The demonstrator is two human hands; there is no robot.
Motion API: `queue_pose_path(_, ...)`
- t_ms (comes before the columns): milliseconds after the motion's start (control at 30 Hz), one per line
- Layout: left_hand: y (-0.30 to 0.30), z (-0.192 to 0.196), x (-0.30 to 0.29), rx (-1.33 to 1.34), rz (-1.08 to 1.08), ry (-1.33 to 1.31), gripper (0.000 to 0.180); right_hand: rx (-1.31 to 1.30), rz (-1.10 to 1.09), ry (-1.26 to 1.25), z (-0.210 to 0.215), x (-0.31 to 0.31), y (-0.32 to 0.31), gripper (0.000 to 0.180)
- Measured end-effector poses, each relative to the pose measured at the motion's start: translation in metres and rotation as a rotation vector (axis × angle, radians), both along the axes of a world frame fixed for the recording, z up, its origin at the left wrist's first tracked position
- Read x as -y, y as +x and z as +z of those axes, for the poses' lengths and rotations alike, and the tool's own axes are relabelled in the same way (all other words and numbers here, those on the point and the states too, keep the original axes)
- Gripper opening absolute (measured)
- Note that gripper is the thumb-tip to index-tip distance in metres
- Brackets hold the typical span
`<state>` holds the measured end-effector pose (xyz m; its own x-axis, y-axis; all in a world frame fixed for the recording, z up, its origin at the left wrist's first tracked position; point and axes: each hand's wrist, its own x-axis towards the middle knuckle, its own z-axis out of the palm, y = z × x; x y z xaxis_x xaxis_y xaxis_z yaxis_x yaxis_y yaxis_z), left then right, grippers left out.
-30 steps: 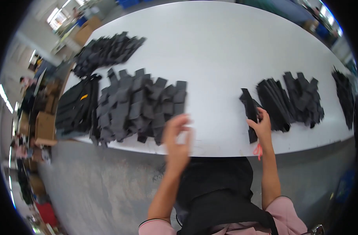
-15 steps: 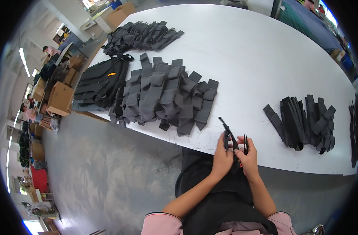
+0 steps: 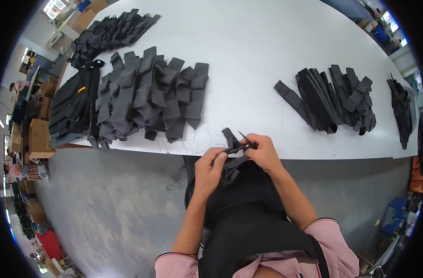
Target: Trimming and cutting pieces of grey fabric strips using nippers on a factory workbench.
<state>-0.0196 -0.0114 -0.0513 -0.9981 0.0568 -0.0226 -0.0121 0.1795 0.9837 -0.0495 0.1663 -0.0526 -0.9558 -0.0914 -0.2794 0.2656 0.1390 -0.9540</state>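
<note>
Strip held between two hands at the table's near edge.
Left hand (image 3: 209, 172): fingers clamped on the dark strip (image 3: 230, 137), which lies just to their right; strip folded, one end pointing away over the table (image 3: 248, 83), a length hanging toward the apron (image 3: 248, 208). Snips (image 3: 250, 144) just right of the strip, tip angled away and left. Right hand (image 3: 266, 153): fingers closed round the snips; whether they also touch the strip, cannot tell. Left is nearer.

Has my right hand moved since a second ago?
Yes: your right hand has moved left, away from the black strip bundle lying toward the white table's right side.
</note>
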Motion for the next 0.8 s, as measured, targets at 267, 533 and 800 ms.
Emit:
queue_pose_path(267,0.0,0.008,-0.021,0.583,0.219,0.45,0.047,-0.153,-0.053,0.086,0.026,0.002,0.039,0.041)
queue_pose_path(533,0.004,0.01,-0.011,0.489,0.188,0.414,0.047,-0.59,0.139,0.602,0.066,-0.006,0.035,0.035)
queue_pose_path(800,0.005,0.022,-0.012,0.533,0.155,0.299,0.051,-0.722,0.24,0.657,0.063,-0.009,0.036,0.035)
